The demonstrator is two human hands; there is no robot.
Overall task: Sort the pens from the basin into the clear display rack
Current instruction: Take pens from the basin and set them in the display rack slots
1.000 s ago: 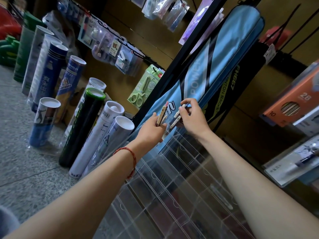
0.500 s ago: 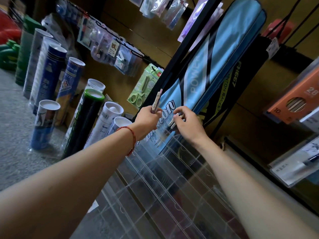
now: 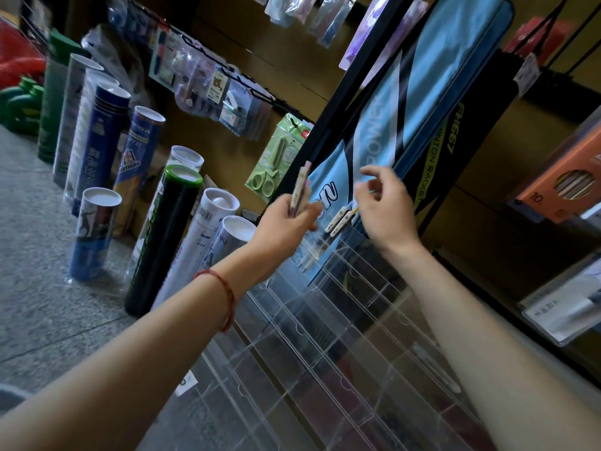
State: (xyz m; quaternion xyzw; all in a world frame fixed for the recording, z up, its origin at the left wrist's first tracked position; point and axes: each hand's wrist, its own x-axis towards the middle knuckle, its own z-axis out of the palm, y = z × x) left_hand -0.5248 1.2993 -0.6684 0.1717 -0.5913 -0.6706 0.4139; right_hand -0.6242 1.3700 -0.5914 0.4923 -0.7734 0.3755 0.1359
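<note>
A bunch of pens (image 3: 300,187) is gripped upright in the left hand (image 3: 286,219). Two placed pens (image 3: 340,219) are seated in a top slot of the rack (image 3: 325,336). Other slots look mostly unfilled. The right hand (image 3: 387,209) is held loosely curled and empty just beside them. Sorting is judged barely begun.

The display rack (image 3: 325,336) is clear, glossy plastic with smooth dividers. The pens (image 3: 338,219) look like smooth pale plastic. The racket bag (image 3: 439,92) is blue cloth with a slight sheen. The tubes (image 3: 162,249) have shiny printed skins; the floor (image 3: 39,304) is speckled matt stone.
</note>
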